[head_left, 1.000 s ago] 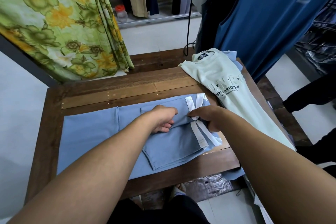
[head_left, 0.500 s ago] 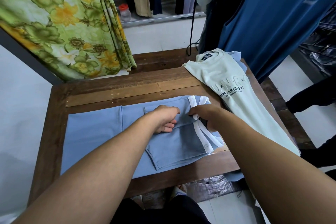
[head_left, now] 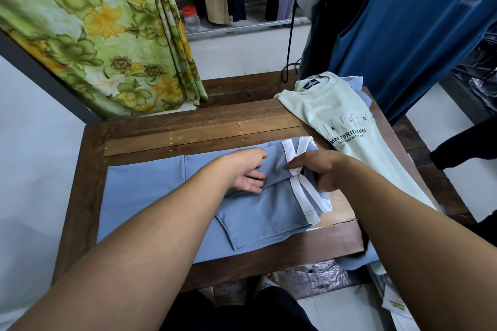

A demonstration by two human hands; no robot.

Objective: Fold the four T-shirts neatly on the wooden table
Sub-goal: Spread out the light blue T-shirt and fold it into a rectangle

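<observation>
Pale-blue smooth T-shirt (head_left: 150,196), white-banded cuffs (head_left: 300,197), flat on plank table (head_left: 188,131).

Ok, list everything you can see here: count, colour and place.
table: one, brown wood, centre.
blue T-shirt: one, light blue with white trim, partly folded on the table.
green T-shirt: one, pale green, black print, draped over the table's right edge.
blue cloth: one, light blue, peeking from under the green T-shirt.
curtain: one, green and yellow floral, upper left.
jar: one, clear, red lid, far back beside the curtain.
hanging garment: one, dark blue, upper right.
left hand: one, fingers straight, resting on the blue T-shirt.
right hand: one, pinching the blue T-shirt's white trim.
</observation>
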